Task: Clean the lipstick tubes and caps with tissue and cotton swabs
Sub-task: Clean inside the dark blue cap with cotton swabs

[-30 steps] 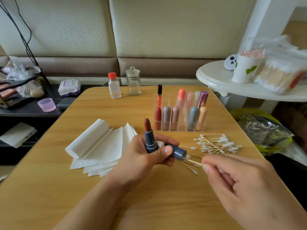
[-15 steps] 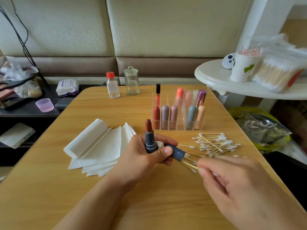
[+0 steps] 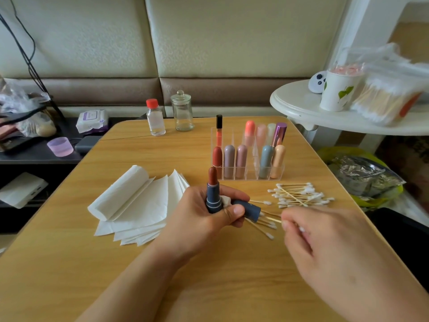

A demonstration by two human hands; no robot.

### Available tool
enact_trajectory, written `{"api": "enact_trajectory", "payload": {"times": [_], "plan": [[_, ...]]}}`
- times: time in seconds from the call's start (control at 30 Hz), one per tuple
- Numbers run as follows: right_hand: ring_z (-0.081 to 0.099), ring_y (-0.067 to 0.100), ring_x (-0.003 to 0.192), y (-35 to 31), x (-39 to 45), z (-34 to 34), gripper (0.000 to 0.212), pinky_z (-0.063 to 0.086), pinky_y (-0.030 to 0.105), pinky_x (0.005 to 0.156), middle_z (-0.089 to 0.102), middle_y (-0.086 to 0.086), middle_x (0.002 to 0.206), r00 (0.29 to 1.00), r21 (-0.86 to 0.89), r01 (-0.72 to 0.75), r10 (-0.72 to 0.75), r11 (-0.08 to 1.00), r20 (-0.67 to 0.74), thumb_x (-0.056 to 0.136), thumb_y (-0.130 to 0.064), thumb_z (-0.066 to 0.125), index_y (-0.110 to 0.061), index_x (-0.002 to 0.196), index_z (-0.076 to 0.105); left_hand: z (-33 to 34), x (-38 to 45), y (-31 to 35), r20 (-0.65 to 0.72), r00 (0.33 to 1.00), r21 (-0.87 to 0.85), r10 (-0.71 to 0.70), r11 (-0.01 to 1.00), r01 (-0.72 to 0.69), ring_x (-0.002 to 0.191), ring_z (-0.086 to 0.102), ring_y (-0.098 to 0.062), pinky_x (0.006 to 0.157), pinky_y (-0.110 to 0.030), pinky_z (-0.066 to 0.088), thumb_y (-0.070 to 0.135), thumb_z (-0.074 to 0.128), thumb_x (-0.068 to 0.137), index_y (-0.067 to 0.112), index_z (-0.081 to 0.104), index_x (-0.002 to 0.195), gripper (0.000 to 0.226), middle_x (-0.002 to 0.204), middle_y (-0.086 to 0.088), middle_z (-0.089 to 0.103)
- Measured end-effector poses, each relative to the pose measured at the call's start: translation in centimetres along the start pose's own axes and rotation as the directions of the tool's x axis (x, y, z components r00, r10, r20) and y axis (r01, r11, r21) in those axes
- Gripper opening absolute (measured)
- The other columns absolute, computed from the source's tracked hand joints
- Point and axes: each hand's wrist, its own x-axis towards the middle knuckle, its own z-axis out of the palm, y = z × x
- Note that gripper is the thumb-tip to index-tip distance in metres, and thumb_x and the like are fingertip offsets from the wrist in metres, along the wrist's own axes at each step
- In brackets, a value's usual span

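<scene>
While gripped upright in the left hand [image 3: 204, 214], lipstick tube [image 3: 212, 191] above the wooden table [image 3: 139, 263], its blue cap [image 3: 247, 209] held in the same fist. Just right, right hand [image 3: 325, 247] pinching a cotton swab [image 3: 272, 219] whose tip is at the cap's mouth.

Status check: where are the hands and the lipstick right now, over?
Left hand grips open blue lipstick, its cap and a tissue wad. Right hand pinches a cotton swab at the cap's mouth. Loose swabs beneath; nothing blocking.
</scene>
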Motion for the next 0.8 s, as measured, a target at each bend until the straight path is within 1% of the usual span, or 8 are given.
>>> {"api": "enact_trajectory", "payload": {"times": [0.17, 0.3, 0.4, 0.47, 0.53, 0.63, 0.7, 0.8], "plan": [[0.033, 0.013, 0.037, -0.2, -0.4, 1.4, 0.027, 0.028, 0.03, 0.036, 0.034, -0.01, 0.045, 0.987, -0.017, -0.095, 0.092, 0.995, -0.129, 0.077, -0.009, 0.072, -0.021, 0.064, 0.052, 0.3, -0.1, 0.3, -0.08, 0.994, -0.187, -0.068, 0.981, 0.052, 0.068, 0.067, -0.022, 0.066, -0.025, 0.055, 0.008, 0.078, 0.076, 0.012, 0.075, 0.087, 0.011, 0.079, -0.018, 0.069], [0.039, 0.001, 0.041, 0.1, -0.7, 0.8, 0.013, 0.032, 0.013, 0.041, 0.035, -0.018, 0.046, 0.953, 0.271, -0.025, 0.106, 0.962, -0.286, 0.088, -0.019, 0.058, -0.022, 0.076, 0.061, -0.3, 0.3, 0.6, -0.089, 0.98, -0.408, -0.178, 0.904, 0.127, 0.065, 0.066, -0.019, 0.061, -0.022, 0.056, 0.008, 0.063, 0.074, 0.001, 0.07, 0.09, 0.019, 0.079, -0.018, 0.066], [0.057, 0.001, 0.046, -0.3, -1.5, 1.3, 0.016, 0.041, 0.012, 0.045, 0.061, -0.013, 0.057, 0.955, 0.483, -0.032, 0.169, 0.875, -0.244, 0.096, -0.022, 0.059, -0.028, 0.081, 0.061, -0.1, 0.2, 1.0, -0.012, 0.981, -0.553, -0.194, 0.819, 0.155, 0.068, 0.067, -0.021, 0.06, -0.022, 0.056, 0.001, 0.061, 0.079, -0.003, 0.069, 0.092, 0.016, 0.083, -0.021, 0.065], [0.063, 0.013, 0.046, -0.7, -2.0, 1.8, 0.02, 0.046, 0.016, 0.045, 0.069, 0.0, 0.061, 0.926, 0.756, -0.071, 0.326, 0.651, -0.193, 0.091, -0.007, 0.068, -0.024, 0.082, 0.069, 0.0, 0.0, 1.1, 0.03, 0.984, -0.587, -0.175, 0.793, 0.159, 0.075, 0.069, -0.024, 0.063, -0.023, 0.057, -0.004, 0.064, 0.082, -0.003, 0.069, 0.093, 0.012, 0.091, -0.024, 0.066], [0.065, 0.028, 0.045, -1.2, -2.3, 1.8, 0.001, 0.04, 0.018, 0.038, 0.067, 0.014, 0.059, 0.892, 0.939, -0.02, 0.429, 0.345, -0.139, 0.084, -0.017, 0.075, -0.017, 0.084, 0.075, 0.0, 0.0, 1.1, 0.052, 0.984, -0.599, -0.173, 0.782, 0.169, 0.08, 0.07, -0.028, 0.066, -0.024, 0.058, -0.004, 0.061, 0.078, -0.001, 0.069, 0.092, 0.016, 0.096, -0.025, 0.066], [0.074, 0.038, 0.065, -1.9, -2.4, 1.7, 0.052, 0.047, 0.024, 0.041, 0.074, 0.019, 0.075, 0.893, 0.996, 0.014, 0.448, 0.092, -0.054, 0.058, -0.054, 0.089, -0.015, 0.092, 0.079, 0.1, 0.0, 1.1, 0.065, 0.981, -0.606, -0.181, 0.774, 0.183, 0.083, 0.071, -0.031, 0.069, -0.025, 0.059, -0.004, 0.059, 0.076, -0.002, 0.063, 0.097, 0.02, 0.095, -0.024, 0.068], [0.076, 0.032, 0.075, -2.4, -2.5, 1.6, 0.046, 0.053, 0.027, 0.046, 0.078, 0.011, 0.087, 0.886, 0.979, 0.062, 0.442, 0.194, -0.143, 0.068, -0.056, 0.084, -0.023, 0.1, 0.08, 0.2, 0.0, 1.0, 0.072, 0.981, -0.606, -0.181, 0.773, 0.187, 0.084, 0.071, -0.03, 0.068, -0.024, 0.058, -0.003, 0.06, 0.076, -0.004, 0.06, 0.1, 0.023, 0.095, -0.023, 0.069], [0.074, 0.008, 0.079, -2.0, -2.5, 1.5, 0.02, 0.059, 0.027, 0.063, 0.077, -0.014, 0.092, 0.91, 0.714, 0.1, 0.227, 0.693, -0.348, 0.095, -0.056, 0.056, -0.048, 0.101, 0.074, 0.3, -0.1, 1.1, 0.083, 0.977, -0.603, -0.196, 0.771, 0.206, 0.084, 0.071, -0.029, 0.069, -0.024, 0.059, -0.002, 0.062, 0.076, -0.002, 0.06, 0.096, 0.02, 0.092, -0.021, 0.069]]}}
